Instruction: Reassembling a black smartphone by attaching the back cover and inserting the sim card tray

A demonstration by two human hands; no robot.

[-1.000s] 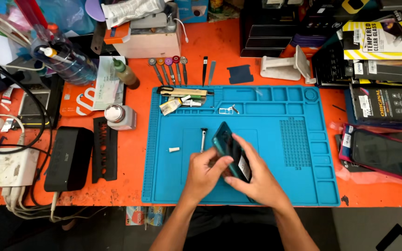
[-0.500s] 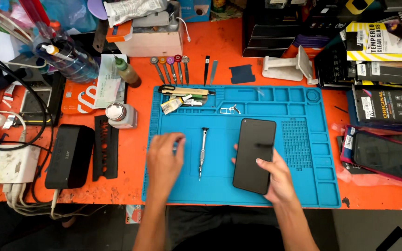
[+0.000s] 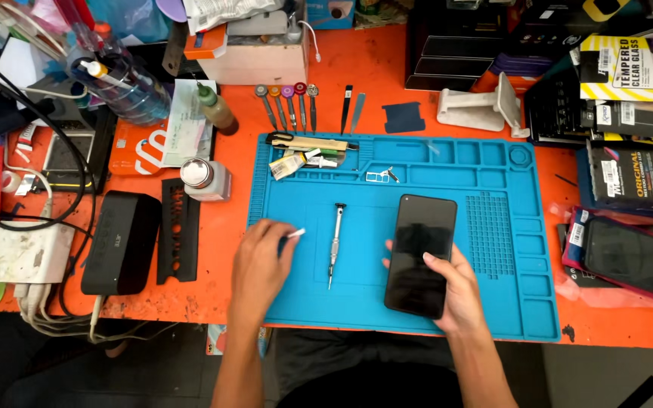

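Black phone, screen dark and glossy, lies flat on blue mat. Right hand grip cups its lower edge; left hand grip pinches small white piece.

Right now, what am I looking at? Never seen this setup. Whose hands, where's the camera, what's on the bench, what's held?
There is no machine: a person works with two bare hands. The one picture comes from a camera worn on their head, looking down at an orange bench. On it lies a blue mat with small compartments. The right hand holds a dark phone, screen up, against the mat. The left hand pinches a small white piece at its fingertips. A screwdriver lies on the mat between the hands. More drivers, bottles, a black speaker and boxes ring the mat.
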